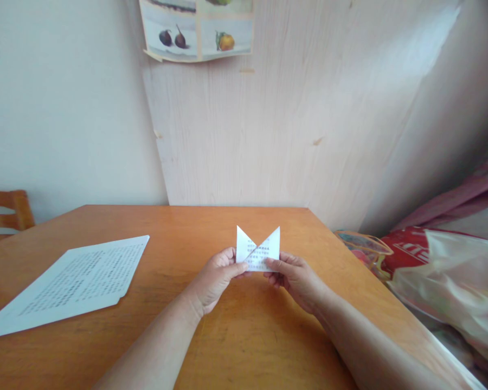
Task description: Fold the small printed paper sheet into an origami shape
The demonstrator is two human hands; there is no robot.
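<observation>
A small folded piece of printed white paper (257,257) is held up over the wooden table, with two pointed corners at its top and a V-shaped notch between them. My left hand (218,275) pinches its lower left edge, thumb on the front face. At the lower right edge my right hand (296,277) grips it the same way, thumb in front and fingers curled behind. Parts of the fingers of both hands are hidden behind the paper.
Printed sheets (77,281) lie on the left of the table (166,325). A wooden chair (22,210) stands at the far left. Plastic bags (451,287) are beside the table's right edge. A fruit poster (199,32) hangs on the back wall.
</observation>
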